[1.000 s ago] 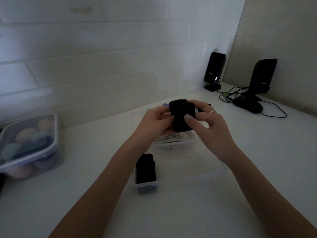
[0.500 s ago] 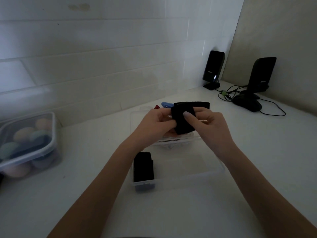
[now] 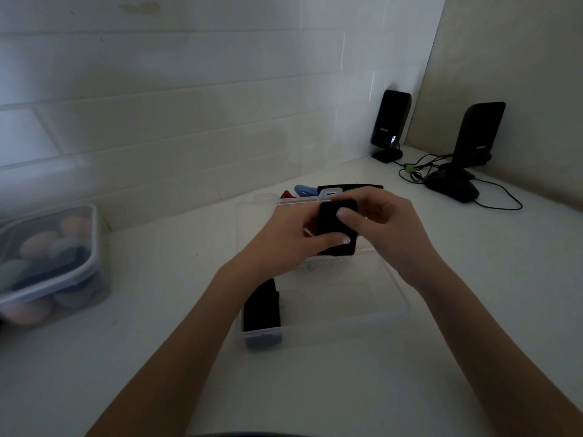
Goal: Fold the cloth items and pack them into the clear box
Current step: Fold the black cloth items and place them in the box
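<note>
A small folded black cloth [image 3: 331,227] is held up over the clear box [image 3: 347,320] on the white counter. My left hand [image 3: 290,238] grips its left side, thumb across the lower front. My right hand [image 3: 388,228] holds its right side with the thumb pressed on the upper front. Inside the box, at its near left corner, a folded dark cloth [image 3: 262,310] stands on edge. Behind the box's raised clear lid [image 3: 303,200] lie another black cloth [image 3: 350,187], a blue item [image 3: 304,190] and a red item [image 3: 286,195].
A lidded plastic container [image 3: 47,263] full of pastel rounded items sits at the left by the tiled wall. Two black speakers [image 3: 389,124] [image 3: 476,134] with cables [image 3: 419,170] and a black mouse [image 3: 451,187] stand at the back right corner.
Both hands have lowered the black cloth slightly toward the box and folded it tighter. My left thumb now lies across the cloth's lower front.
</note>
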`<state>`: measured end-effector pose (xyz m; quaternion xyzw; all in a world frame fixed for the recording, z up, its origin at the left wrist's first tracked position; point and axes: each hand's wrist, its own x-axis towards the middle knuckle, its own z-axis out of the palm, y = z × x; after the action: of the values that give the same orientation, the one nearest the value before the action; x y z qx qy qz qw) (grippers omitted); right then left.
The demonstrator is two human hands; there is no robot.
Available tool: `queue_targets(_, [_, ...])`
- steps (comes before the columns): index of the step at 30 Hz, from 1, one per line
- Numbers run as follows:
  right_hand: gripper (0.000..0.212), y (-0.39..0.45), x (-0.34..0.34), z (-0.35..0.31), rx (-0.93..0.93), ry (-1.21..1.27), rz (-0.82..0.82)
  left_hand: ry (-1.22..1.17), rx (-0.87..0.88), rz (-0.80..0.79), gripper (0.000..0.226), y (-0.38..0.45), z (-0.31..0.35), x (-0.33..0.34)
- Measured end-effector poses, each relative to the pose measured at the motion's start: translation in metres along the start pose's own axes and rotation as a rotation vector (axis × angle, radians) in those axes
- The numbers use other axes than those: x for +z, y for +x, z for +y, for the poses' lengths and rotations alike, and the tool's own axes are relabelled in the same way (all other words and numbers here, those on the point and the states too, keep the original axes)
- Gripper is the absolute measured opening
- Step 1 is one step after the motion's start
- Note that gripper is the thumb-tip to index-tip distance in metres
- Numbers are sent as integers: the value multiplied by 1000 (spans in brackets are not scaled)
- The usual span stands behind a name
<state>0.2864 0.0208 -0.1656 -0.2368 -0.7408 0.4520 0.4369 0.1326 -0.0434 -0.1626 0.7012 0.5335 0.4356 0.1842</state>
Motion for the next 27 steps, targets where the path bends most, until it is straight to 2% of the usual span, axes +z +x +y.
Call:
queue_targets(2, [11,0,0,-1,23,20,2,7,30,-11,34,0,1,0])
queue_targets(4, [9,1,-1,-1,40,45,-2,22,21,-29,28,0,0,0])
queue_targets(9, [16,1,0,-4,6,39,-1,43,-9,-53,11,-1,0,0])
queue_targets(15, [17,-1,1,-4,-46,50,3,164,-35,41,26,-7,2,-8])
queue_targets(20, [19,-5,12,-4,-18,-12,-67,363,-13,174,5,-49,6,-36])
queue_targets(22, [19,-9,18,-8,10,-43,-122,439,-45,117,7,-71,11,-45])
queue_targets(24, [20,-12,23,-13,70,-38,-249,490,-92,19,7,-85,15,-48])
queue_targets(27, [20,-18,29,-15,156,-125,-433,645,-70,-124,6,-89,22,-45])
